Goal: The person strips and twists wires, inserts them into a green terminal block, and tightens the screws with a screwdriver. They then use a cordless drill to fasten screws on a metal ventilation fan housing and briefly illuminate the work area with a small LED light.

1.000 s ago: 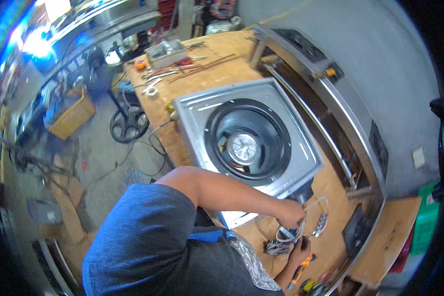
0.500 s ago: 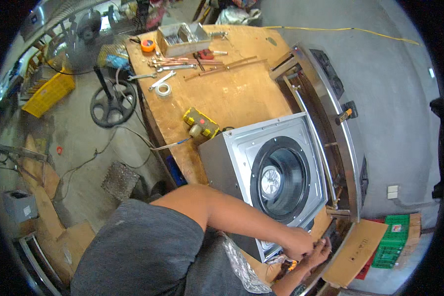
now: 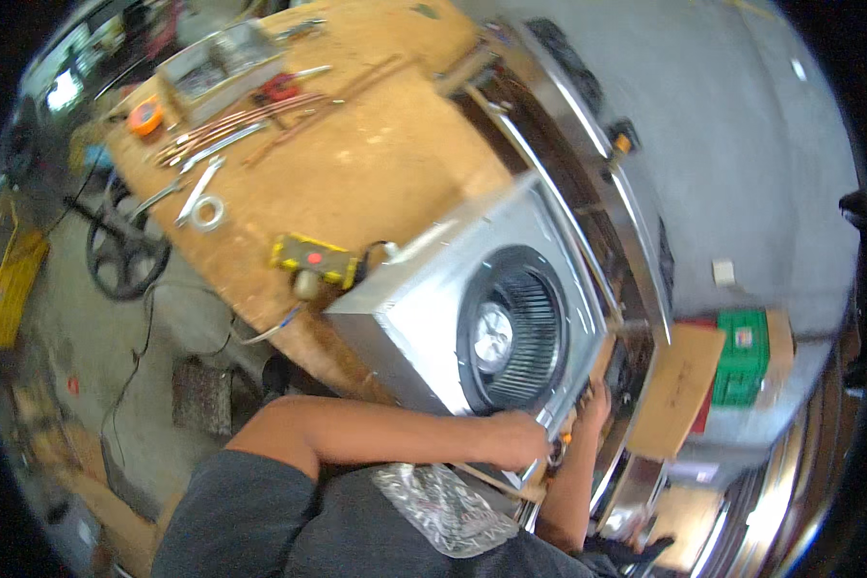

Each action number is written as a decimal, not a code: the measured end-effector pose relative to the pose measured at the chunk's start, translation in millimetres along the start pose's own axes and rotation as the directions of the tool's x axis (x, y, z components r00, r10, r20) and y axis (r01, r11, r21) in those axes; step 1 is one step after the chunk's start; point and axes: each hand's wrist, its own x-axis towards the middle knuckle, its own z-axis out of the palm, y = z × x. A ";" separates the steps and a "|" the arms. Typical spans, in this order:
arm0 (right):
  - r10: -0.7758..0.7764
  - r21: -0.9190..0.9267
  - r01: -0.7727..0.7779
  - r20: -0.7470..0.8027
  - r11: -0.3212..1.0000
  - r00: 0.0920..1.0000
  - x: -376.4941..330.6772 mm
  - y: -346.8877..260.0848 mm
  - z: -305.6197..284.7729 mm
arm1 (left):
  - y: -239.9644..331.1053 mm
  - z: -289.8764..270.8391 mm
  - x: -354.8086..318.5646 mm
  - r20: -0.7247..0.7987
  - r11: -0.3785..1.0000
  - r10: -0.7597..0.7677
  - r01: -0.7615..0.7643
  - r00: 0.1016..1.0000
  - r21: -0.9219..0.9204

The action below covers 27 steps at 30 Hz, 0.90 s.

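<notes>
A square silvery metal housing [image 3: 429,332] lies tilted on the wooden workbench. In its front is a round black ring opening [image 3: 469,352] with a ribbed fan wheel [image 3: 541,323] inside. My left hand [image 3: 515,439] is closed at the housing's near lower edge; what it grips, if anything, is hidden. A small black and orange thing [image 3: 556,449] shows beside its fingers, too blurred to name. My right hand [image 3: 594,407] is near the housing's right corner, its fingers bent and smeared by motion. Clear plastic sheeting [image 3: 448,511] lies in front of me.
On the workbench [image 3: 356,183] are a yellow and black block-shaped device [image 3: 316,260], a tape roll [image 3: 206,213], wrenches [image 3: 197,191], copper tubes [image 3: 236,125], an orange tape measure [image 3: 145,117] and a metal bin [image 3: 212,72]. A long metal frame [image 3: 612,173] borders its right side. Cardboard [image 3: 676,390] and green crates [image 3: 742,356] stand beyond.
The view has swung, so the bench and housing appear shifted left and turned. My hands, close together before, are now farther apart, with the left at the housing's lower edge.
</notes>
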 end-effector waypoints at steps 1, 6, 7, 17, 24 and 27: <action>0.042 0.028 -0.041 -0.046 0.999 0.998 12.3 -3.1 4.9 | 1.9 -7.2 -4.7 0.040 1.000 -0.014 0.013 0.999 0.008; -0.272 -0.595 0.217 -0.002 0.774 0.962 55.8 -20.0 21.0 | 29.8 -27.0 -33.8 0.079 0.972 -0.163 0.146 0.983 0.184; -0.169 -0.556 0.181 0.073 0.811 0.983 58.1 -22.6 10.1 | 36.9 -24.9 -36.1 0.059 0.963 -0.188 0.172 0.980 0.207; 0.327 0.527 -0.498 0.387 0.689 0.862 28.8 33.4 26.7 | 67.6 11.1 -55.7 -0.590 0.758 -0.368 0.599 0.719 0.257; 0.090 0.660 -0.445 0.499 0.605 0.862 -82.7 13.0 54.2 | 75.0 -17.5 -127.5 -0.887 0.651 -0.405 0.751 0.221 -0.110; 0.059 0.634 -0.453 0.541 0.626 0.839 -107.8 23.5 54.1 | 77.7 -27.1 -159.1 -0.868 0.511 -0.363 0.851 0.339 0.119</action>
